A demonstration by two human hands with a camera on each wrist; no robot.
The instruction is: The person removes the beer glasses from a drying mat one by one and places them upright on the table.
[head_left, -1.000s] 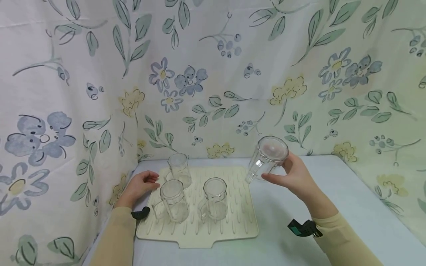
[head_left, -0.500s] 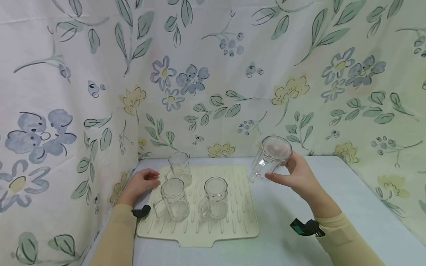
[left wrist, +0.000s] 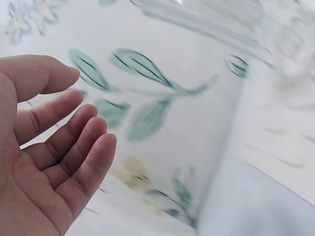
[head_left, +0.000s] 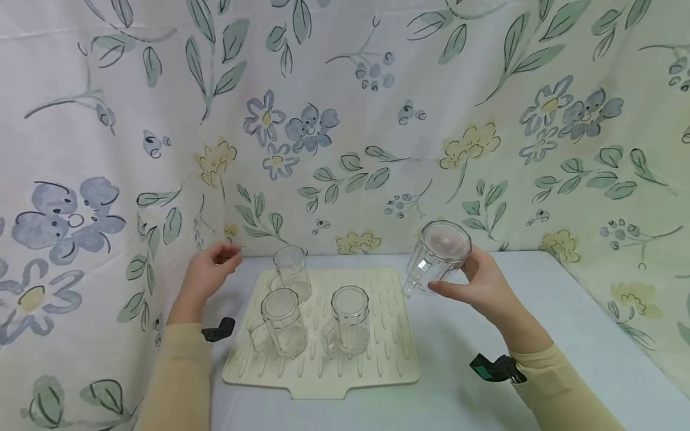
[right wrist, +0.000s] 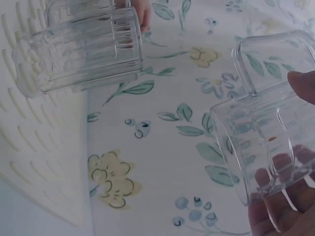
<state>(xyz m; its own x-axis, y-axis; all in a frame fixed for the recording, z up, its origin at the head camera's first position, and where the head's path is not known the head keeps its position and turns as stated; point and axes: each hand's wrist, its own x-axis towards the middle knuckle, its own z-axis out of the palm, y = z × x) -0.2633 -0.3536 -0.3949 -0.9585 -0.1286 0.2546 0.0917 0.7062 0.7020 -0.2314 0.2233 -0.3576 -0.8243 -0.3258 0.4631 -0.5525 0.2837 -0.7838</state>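
Note:
My right hand (head_left: 482,287) holds a clear glass mug (head_left: 439,257) in the air, past the right edge of a cream ridged drying mat (head_left: 388,335). Thumb and fingers lie around its sides; in the right wrist view this mug (right wrist: 266,142) shows its handle away from the palm. My left hand (head_left: 207,272) hovers off the mat's back left corner, fingers loosely curled around nothing, as its wrist view also shows. Three more glass mugs stand on the mat: one at the back left (head_left: 292,275), one at the front left (head_left: 284,323) and one near the middle (head_left: 349,320).
A white-covered table (head_left: 485,383) extends right of the mat and in front of it. Flower-print cloth (head_left: 345,131) hangs behind and at both sides, close to my left hand. The back left and front left mugs stand close together.
My left hand has lifted from beside the mat's left edge and moved up and to the left. The right hand and its mug have stayed nearly still.

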